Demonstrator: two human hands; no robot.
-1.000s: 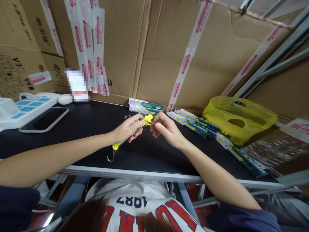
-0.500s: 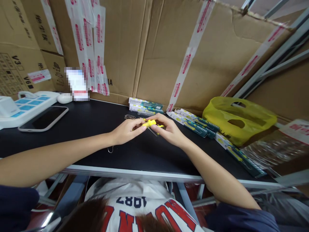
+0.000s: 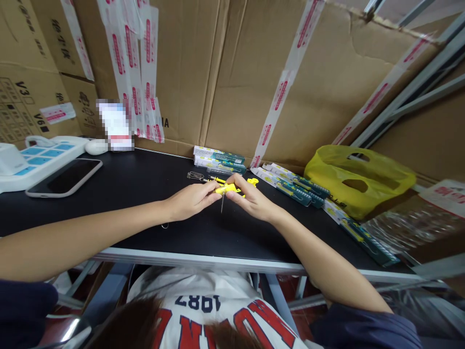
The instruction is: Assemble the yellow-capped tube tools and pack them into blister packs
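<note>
Both my hands meet over the middle of the black table (image 3: 138, 189). My left hand (image 3: 191, 199) and my right hand (image 3: 250, 198) pinch a small yellow plastic tool (image 3: 225, 188) between their fingertips, low over the tabletop. A thin metal pin sticks down from the tool. Small yellow pieces (image 3: 252, 182) lie just behind my right hand. A metal hook shows under my left wrist, mostly hidden. A paper clip (image 3: 194, 175) lies behind my left hand.
Packaged tools in green-and-white cards (image 3: 218, 162) lie along the cardboard wall, more (image 3: 290, 184) to the right. A yellow plastic bag (image 3: 358, 179) sits at the right. A phone (image 3: 63, 177) and a white power strip (image 3: 39, 157) lie at the left. Clear plastic sleeves (image 3: 407, 225) at the right edge.
The yellow tool has gone from tilted up in my left hand to low and level over the table, both hands moving forward. The hook end has slid under my left wrist.
</note>
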